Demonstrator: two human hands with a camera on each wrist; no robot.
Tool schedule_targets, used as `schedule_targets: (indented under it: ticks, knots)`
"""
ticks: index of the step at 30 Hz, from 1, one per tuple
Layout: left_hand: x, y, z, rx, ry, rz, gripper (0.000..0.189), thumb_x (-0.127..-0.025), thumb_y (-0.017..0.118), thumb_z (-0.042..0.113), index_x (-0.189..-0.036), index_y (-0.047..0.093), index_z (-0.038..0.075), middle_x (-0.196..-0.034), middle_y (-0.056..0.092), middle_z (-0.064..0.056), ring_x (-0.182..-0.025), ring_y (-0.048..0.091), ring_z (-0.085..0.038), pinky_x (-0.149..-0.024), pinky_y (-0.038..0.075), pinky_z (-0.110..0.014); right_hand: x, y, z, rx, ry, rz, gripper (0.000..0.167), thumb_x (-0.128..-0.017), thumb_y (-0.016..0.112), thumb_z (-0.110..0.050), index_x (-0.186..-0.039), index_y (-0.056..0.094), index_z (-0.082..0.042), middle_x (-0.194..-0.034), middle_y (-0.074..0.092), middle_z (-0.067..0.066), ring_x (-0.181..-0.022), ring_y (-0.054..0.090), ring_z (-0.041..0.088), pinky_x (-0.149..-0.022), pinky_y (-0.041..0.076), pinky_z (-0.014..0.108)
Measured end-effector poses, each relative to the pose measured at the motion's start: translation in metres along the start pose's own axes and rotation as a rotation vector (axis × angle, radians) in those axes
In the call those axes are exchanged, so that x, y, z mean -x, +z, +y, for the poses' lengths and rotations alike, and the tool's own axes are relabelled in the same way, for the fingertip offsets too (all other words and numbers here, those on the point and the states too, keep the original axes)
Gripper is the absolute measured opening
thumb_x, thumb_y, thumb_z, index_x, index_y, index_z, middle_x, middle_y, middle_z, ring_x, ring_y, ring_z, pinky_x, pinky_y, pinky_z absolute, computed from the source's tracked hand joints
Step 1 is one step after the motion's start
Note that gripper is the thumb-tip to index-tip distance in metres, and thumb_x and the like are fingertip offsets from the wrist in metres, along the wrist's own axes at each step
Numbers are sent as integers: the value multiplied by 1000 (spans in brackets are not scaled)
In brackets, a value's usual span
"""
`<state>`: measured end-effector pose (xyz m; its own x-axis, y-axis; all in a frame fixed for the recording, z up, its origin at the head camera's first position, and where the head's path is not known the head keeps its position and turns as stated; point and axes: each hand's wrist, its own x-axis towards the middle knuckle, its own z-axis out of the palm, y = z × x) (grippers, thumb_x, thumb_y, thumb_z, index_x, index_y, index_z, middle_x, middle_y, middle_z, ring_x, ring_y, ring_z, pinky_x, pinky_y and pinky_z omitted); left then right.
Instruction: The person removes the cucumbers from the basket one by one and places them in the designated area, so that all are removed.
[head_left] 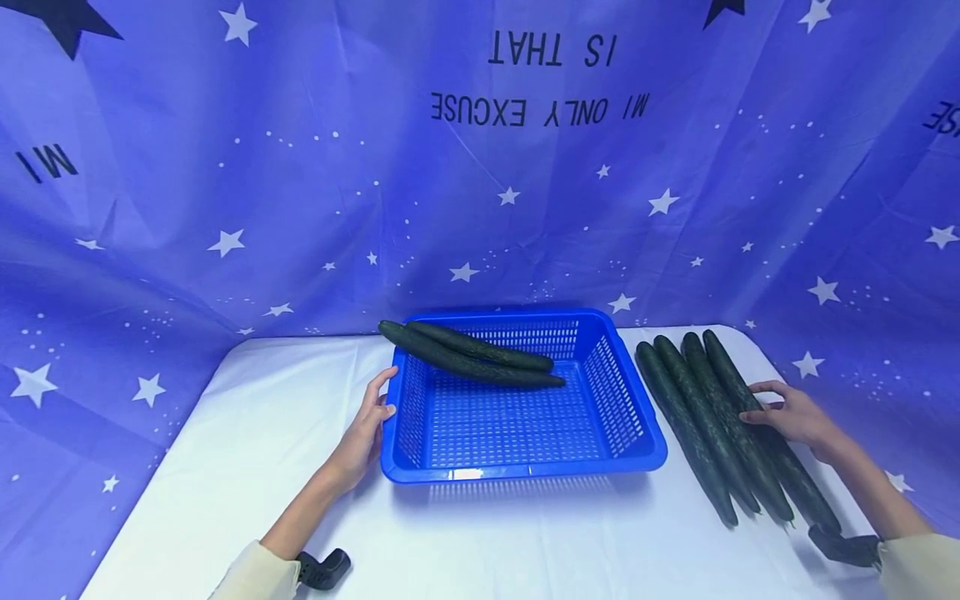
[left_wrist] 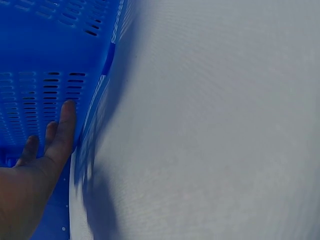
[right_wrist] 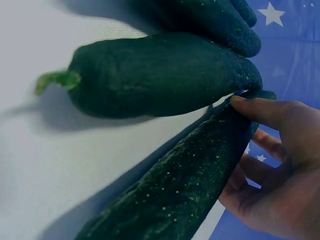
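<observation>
Beside the blue plastic basket (head_left: 517,473), my left hand (head_left: 363,437) rests against the left wall, thumb at the rim. Its fingers lie fairly straight on the slotted outer side in the left wrist view. Two dark green cucumbers (head_left: 472,363) lie in the basket, their left ends over the back-left rim. At the right, my right hand (head_left: 798,417) pinches the outermost cucumber (right_wrist: 170,185) between thumb and fingers near its far end. Three more cucumbers (head_left: 686,425) lie side by side just left of it.
A white cloth (head_left: 300,433) covers the table. A blue curtain (head_left: 465,217) with stars and lettering hangs behind and along both sides. Each wrist wears a black device, such as the left wrist's strap mount (head_left: 326,571).
</observation>
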<state>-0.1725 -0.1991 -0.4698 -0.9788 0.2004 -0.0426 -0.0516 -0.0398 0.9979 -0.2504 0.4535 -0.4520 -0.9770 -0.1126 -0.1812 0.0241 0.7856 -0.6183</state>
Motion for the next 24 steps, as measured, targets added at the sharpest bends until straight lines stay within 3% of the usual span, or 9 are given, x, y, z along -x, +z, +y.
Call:
schedule_targets:
  ticks: [8,15,20,24]
  knots:
    - [1,0,-1,12,5,5,65,-98,36,21,-158,11,27,-147,22,-25,-123,43,-46,-87,50,-38,-3,3,-1,14,-26,3,60,-90,71,-21,-131,42,12,-123,50,46,-113,52,58,-74,51,39]
    - [2,0,0,10,6,4,65,-98,36,22,-158,11,27,-149,22,-25,-126,41,-46,-89,49,-38,-2,4,-2,-6,-41,-24,58,-91,71,-20,-131,43,12,-123,51,44,-110,56,54,-73,51,38]
    - [1,1,0,5,6,0,65,-98,36,23,-158,11,27,-151,19,-25,-128,39,-47,-90,48,-38,0,6,-8,-50,-37,-58,59,-93,69,-19,-132,40,13,-121,55,40,-106,60,43,-72,52,38]
    - [0,1,-1,-2,5,2,65,-98,36,23,-158,11,27,-154,15,-24,-131,36,-46,-91,47,-37,2,7,-12,-20,-46,-47,59,-93,68,-19,-133,39,13,-117,58,39,-105,60,47,-73,51,38]
